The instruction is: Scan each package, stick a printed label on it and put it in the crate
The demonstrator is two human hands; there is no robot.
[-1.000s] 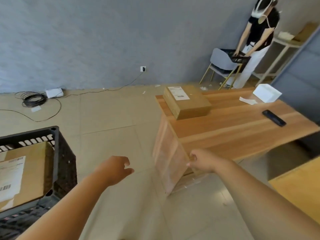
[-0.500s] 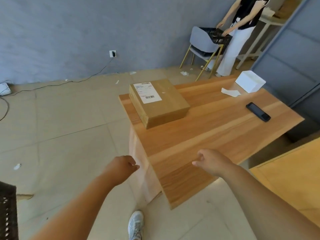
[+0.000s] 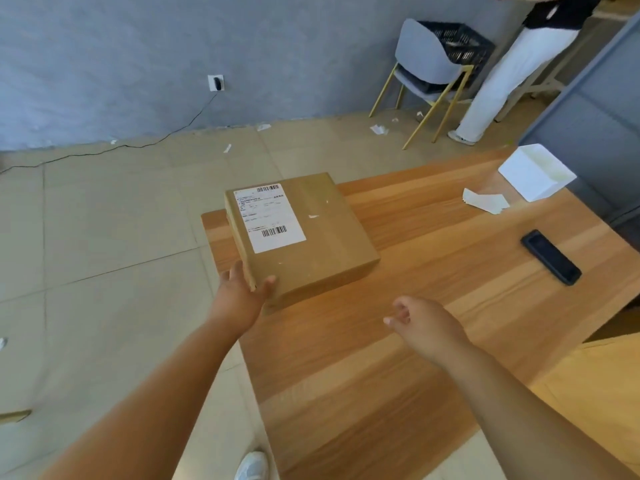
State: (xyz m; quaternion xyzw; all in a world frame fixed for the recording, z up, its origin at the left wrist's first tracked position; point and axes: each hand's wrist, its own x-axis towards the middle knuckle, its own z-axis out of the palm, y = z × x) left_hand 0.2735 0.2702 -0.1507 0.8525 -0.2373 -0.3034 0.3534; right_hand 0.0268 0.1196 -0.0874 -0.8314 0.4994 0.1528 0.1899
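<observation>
A flat brown cardboard package [image 3: 325, 233] with a white shipping label [image 3: 268, 218] on top lies at the far left end of the wooden table [image 3: 433, 306]. My left hand [image 3: 242, 292] grips its near left corner, thumb on the front face and fingers along the left side. My right hand [image 3: 426, 323] hovers over the table to the right of the package, fingers loosely spread, holding nothing. A black handheld scanner [image 3: 551, 257] lies on the table at the right. Loose white printed labels [image 3: 485, 201] lie near the table's far edge.
A white box-shaped device [image 3: 536, 172] sits at the table's far right corner. Beyond it, a grey chair [image 3: 426, 60] carries a black crate [image 3: 457, 43], with another person [image 3: 512, 67] standing beside it. A cable runs along the floor from a wall socket [image 3: 216, 82]. My shoe [image 3: 252, 465] is below.
The view swung right from the floor crate toward the table and came closer. My left hand reached forward and took hold of the package's near corner. My right hand rose over the table.
</observation>
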